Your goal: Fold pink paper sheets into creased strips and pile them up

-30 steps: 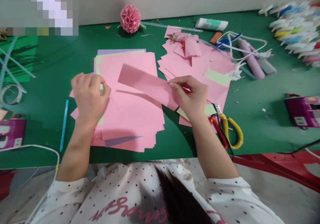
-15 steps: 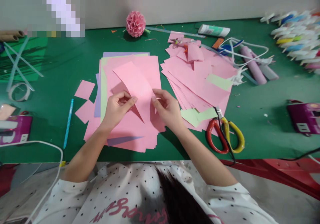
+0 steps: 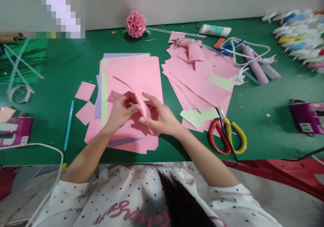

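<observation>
A rectangular piece of pink paper point(image 3: 146, 109) is bent and turned nearly edge-on between my hands, above a stack of paper point(image 3: 134, 66). My left hand point(image 3: 123, 110) is closed, pinching the piece's left side between thumb and fingers. On the other side, my right hand point(image 3: 164, 119) has its thumb and fingers around the paper, the thumb at the near edge and the index finger stretched along the far part. The stack is mostly pink, with light green and purple sheets showing at its left and top edges.
Two pink squares point(image 3: 85, 91) and a blue pen point(image 3: 69, 125) lie left. Scissors point(image 3: 227, 136) with red and yellow handles rest right, near cut pink sheets point(image 3: 192, 75). A pink paper ball point(image 3: 136, 24) stands behind. A purple box point(image 3: 307, 117) sits far right.
The pink piece has turned from facing up to nearly edge-on and bent. My right hand has moved left and slightly nearer to me; my left hand has barely shifted.
</observation>
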Action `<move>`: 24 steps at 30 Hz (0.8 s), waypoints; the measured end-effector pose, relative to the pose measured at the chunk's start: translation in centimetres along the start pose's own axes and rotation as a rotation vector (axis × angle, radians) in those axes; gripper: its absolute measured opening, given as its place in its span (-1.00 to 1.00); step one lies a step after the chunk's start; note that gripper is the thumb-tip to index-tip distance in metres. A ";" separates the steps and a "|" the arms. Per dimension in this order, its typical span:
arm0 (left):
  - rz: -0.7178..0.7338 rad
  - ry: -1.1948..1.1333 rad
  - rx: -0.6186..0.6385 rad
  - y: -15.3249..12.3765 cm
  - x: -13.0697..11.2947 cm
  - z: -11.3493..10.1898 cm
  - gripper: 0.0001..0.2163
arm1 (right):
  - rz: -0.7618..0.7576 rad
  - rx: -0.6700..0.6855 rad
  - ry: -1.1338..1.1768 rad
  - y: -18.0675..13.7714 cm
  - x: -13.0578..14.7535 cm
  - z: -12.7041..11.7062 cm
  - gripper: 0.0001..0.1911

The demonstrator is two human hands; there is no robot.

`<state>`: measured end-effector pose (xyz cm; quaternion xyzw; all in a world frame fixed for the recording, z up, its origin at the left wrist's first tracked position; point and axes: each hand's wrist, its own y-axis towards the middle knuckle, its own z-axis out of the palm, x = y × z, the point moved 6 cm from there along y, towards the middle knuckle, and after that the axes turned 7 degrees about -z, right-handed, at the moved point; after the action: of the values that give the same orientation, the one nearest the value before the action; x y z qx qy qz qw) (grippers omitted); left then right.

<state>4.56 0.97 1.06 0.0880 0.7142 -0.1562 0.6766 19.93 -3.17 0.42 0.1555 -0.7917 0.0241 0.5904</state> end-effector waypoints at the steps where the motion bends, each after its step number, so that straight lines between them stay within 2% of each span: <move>1: -0.003 0.000 0.000 0.0 0.1 0.0 -0.50 | -0.006 0.004 0.015 0.0 0.2 0.0 -0.10; 5: -0.025 -0.008 -0.034 0.1 0.4 -0.4 -0.59 | 0.023 0.008 0.132 -0.1 0.2 0.2 -0.17; 10: 0.004 -0.087 -0.116 0.3 0.2 -0.9 -0.72 | 0.019 -0.082 0.375 0.0 -0.2 0.2 -0.20; 13: -0.052 -0.201 -0.090 0.4 0.5 -0.8 -0.67 | 0.053 -0.095 0.394 0.1 -0.4 0.1 -0.21; 16: -0.144 -0.266 -0.035 0.5 1.0 -0.5 -0.75 | 0.078 -0.075 0.385 0.1 -0.6 -0.2 -0.25; 20: -0.160 -0.299 -0.056 0.5 1.2 -0.7 -0.89 | 0.065 -0.118 0.343 -0.1 -1.4 -0.9 -0.50; 22: -0.156 -0.298 -0.091 0.6 1.3 -1.1 -0.97 | 0.124 -0.169 0.318 -0.3 -2.2 -1.2 -0.64; 24: -0.159 -0.287 -0.122 0.7 1.4 -1.4 -0.95 | 0.195 -0.225 0.320 -0.5 -2.8 -1.4 -0.69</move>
<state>3.41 2.00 -0.34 -0.0332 0.6231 -0.1763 0.7613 22.04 -2.74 -1.91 0.0052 -0.6967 0.0170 0.7172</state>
